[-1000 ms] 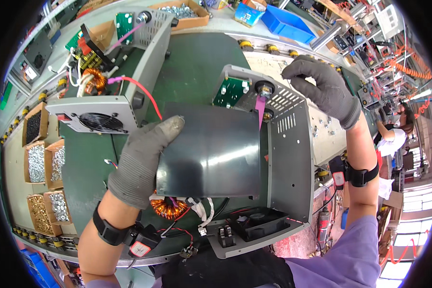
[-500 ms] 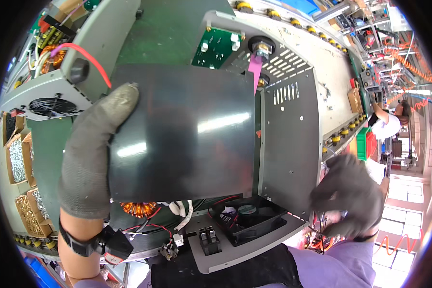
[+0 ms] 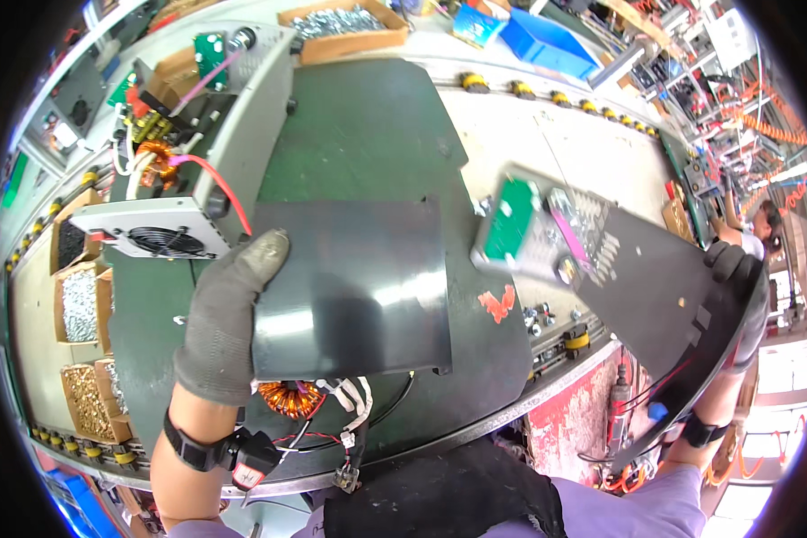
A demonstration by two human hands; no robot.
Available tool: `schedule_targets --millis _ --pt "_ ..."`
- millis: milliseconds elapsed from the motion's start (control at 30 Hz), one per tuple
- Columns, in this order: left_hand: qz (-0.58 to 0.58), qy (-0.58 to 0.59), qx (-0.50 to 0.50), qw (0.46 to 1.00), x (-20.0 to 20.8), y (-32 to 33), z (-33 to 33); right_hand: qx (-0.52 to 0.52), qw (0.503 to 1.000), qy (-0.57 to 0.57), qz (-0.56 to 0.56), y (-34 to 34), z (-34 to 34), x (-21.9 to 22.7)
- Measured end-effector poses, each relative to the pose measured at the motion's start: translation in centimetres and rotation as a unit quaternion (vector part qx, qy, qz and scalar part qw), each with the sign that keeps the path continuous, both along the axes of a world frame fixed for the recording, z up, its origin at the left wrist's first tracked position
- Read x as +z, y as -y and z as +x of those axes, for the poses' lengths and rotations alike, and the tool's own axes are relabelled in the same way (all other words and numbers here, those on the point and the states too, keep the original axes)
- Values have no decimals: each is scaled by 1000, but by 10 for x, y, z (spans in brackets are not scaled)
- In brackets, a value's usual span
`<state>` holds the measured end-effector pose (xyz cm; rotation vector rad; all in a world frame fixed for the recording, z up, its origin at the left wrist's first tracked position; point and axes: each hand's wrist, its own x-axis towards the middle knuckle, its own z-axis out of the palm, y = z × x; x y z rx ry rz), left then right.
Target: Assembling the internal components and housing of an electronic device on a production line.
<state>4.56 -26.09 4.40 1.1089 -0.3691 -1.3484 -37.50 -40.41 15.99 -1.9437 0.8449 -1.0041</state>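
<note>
My left hand [image 3: 224, 318], in a grey glove, grips the left edge of a glossy black sheet [image 3: 354, 291]; its thumb lies on top and the other fingers are hidden. A copper-wound coil [image 3: 289, 400] and white wires show at the sheet's near edge. Off to the right, my gloved right hand [image 3: 740, 282] holds a grey metal housing [image 3: 637, 291] by its right end, raised and tilted. That housing carries a green circuit board [image 3: 509, 218] and a purple strip [image 3: 568, 238] at its far end. Motion blurs it somewhat.
A similar unit with a fan [image 3: 157, 242] stands upright at the left on the green board [image 3: 359, 125]. Cartons of silver screws [image 3: 79, 305] and brass parts [image 3: 88, 399] sit farther left. Rollers [image 3: 522, 90] line the far side, near a blue bin [image 3: 547, 45]. Another person [image 3: 749, 238] is at far right.
My right hand has lifted the grey housing away from the black sheet, up and to the right. My left hand still holds the sheet. More of the green board shows.
</note>
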Motion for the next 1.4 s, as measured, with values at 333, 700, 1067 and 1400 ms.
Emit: schedule_targets --millis 333,700,1067,1400 --pt "-6 -10 -21 1000 -3 0 -3 29 961 -273 37 165 72 -59" --pt "72 73 31 994 0 1 -6 87 961 -89 247 182 211 -204" --pt "17 -23 31 999 8 15 -7 163 918 -130 337 44 98 -112" --pt "-8 71 -22 997 -14 40 -24 108 977 -39 181 -91 121 -125"
